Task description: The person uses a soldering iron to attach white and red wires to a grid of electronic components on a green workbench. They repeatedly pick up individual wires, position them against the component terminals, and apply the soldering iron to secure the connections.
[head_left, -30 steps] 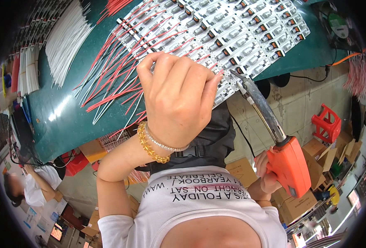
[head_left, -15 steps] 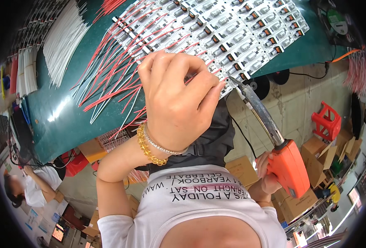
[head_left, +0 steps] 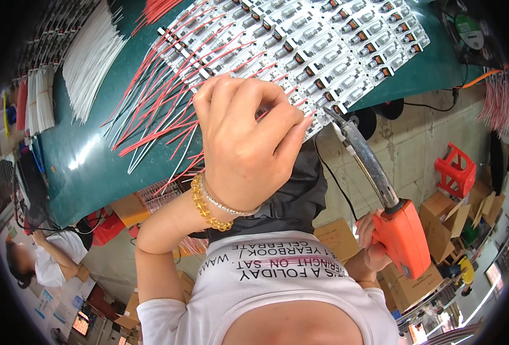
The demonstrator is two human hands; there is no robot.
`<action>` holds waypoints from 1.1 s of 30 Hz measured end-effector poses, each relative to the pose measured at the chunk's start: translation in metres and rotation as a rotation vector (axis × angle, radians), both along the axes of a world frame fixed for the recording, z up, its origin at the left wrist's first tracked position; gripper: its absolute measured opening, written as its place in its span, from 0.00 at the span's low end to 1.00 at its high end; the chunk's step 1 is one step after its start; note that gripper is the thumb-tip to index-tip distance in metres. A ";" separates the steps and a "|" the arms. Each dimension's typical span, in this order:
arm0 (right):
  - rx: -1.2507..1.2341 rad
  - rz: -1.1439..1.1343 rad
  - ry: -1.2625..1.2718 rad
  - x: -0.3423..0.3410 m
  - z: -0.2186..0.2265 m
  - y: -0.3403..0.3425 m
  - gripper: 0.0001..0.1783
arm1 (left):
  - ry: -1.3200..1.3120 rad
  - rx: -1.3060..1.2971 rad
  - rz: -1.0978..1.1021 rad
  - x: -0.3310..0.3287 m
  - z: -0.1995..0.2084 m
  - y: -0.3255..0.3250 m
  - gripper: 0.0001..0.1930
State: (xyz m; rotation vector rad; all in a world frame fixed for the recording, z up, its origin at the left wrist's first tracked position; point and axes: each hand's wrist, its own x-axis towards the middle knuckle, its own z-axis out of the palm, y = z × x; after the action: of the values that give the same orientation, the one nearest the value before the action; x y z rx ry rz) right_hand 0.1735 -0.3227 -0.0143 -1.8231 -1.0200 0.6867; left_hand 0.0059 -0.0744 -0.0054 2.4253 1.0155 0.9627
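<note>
My left hand (head_left: pixel 246 138) is closed in a pinch over the near edge of a panel of white circuit boards (head_left: pixel 314 43). Between its thumb and finger is the end of a thin red wire (head_left: pixel 311 114). More red and white wires (head_left: pixel 151 123) fan out to the left from under this hand, several reaching onto the boards. In my right hand (head_left: pixel 371 241) is the orange handle of a soldering gun (head_left: pixel 404 238). Its long metal barrel slants up to the panel, and the tip lies at the near right edge, just right of my left fingertips. Whether it touches a board I cannot tell.
The panel lies on a green table (head_left: pixel 87 167). White wire bundles (head_left: pixel 90 63) and red wires (head_left: pixel 154 10) lie at the far left. A dark device (head_left: pixel 467 29) stands at the far right. Below are a red stool (head_left: pixel 456 169) and cardboard boxes (head_left: pixel 438 218). Another person (head_left: pixel 56 259) sits at lower left.
The soldering gun has shifted slightly right and down, its tip moving a little away from my left fingertips. My left hand stays almost in place, still pinching.
</note>
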 end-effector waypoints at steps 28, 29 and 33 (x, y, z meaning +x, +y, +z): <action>0.465 0.071 0.426 0.003 -0.009 0.051 0.37 | 0.126 0.341 -0.009 0.000 0.010 0.205 0.04; 0.459 0.071 0.422 0.002 -0.008 0.050 0.38 | 0.117 0.385 0.023 -0.002 0.015 0.199 0.04; 0.432 0.070 0.368 0.002 -0.002 0.039 0.41 | -0.067 0.161 -0.076 0.001 0.039 0.117 0.04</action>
State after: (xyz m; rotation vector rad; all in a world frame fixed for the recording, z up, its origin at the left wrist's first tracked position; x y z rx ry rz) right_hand 0.1755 -0.2837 -0.0163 -1.2387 -0.9032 0.7444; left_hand 0.0067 0.0430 0.0338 2.5216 0.8465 1.1301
